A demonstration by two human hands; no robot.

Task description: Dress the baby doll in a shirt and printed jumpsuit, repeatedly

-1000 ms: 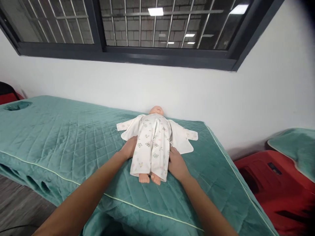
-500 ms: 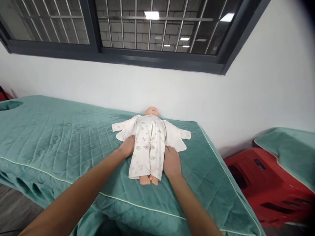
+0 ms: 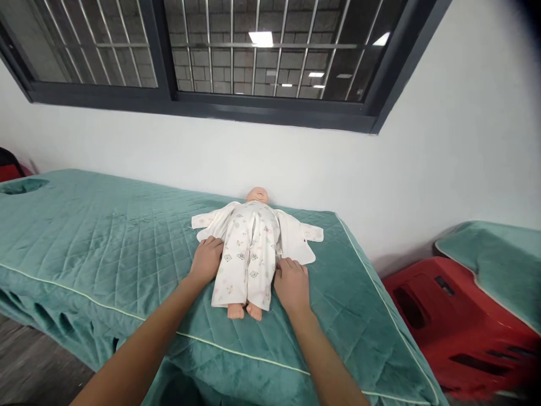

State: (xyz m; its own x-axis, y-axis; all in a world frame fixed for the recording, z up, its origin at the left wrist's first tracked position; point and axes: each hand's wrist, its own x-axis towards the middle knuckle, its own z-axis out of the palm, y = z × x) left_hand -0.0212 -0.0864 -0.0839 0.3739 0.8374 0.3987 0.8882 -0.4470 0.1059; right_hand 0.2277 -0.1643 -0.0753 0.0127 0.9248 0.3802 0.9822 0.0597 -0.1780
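A baby doll (image 3: 257, 195) lies on its back, head toward the wall and bare feet (image 3: 245, 311) toward me. White patterned trousers (image 3: 247, 254) cover its legs and reach up over its belly. Beneath it, a white long-sleeved jacket (image 3: 296, 231) is spread open, sleeves out to both sides. My left hand (image 3: 207, 258) is at the left side of the trousers, by the jacket's lower edge, with its fingers curled. My right hand (image 3: 292, 283) is closed against the trousers' right side, below the jacket flap. The fingertips of both hands are hidden.
A green quilted cover (image 3: 127, 242) lies over the bed, which has a face hole (image 3: 23, 186) at far left. A white wall (image 3: 203, 149) and barred window (image 3: 270, 107) are behind. Red plastic chairs (image 3: 456, 321) and another green cover (image 3: 499, 248) stand at right.
My left hand has drawn slightly outward from the trousers, and my right hand has shifted a little toward me. The doll's feet are slightly farther apart. The camera view has tilted and shifted a little.
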